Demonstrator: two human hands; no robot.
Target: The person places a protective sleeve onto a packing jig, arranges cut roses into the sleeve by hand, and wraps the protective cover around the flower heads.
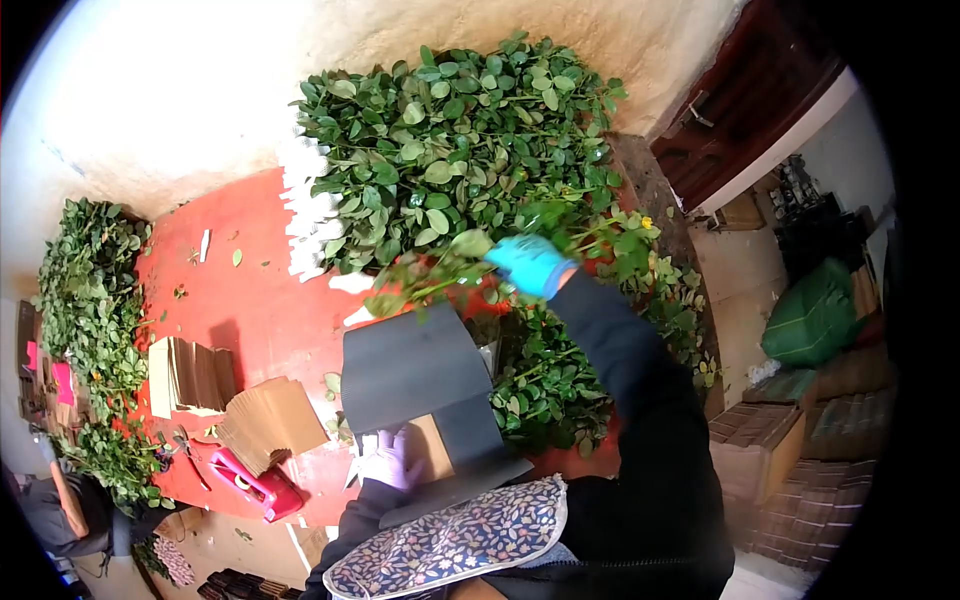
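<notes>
1. Right hand [530,266], blue glove: closed on a blurred leafy stem [428,288], 1 o'clock from the dark sheet [408,362].
2. Stem: at the sheet's 12 o'clock.
3. Left hand [386,460], lilac glove: unclenched, fingers spread by a brown card [432,448], 7 o'clock.
4. Pink tool [256,486]: 8 o'clock, red surface [275,310].

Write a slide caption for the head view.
Blue-gloved right hand at leafy stems; lavender-gloved left hand beside brown card on dark sheet.
</notes>
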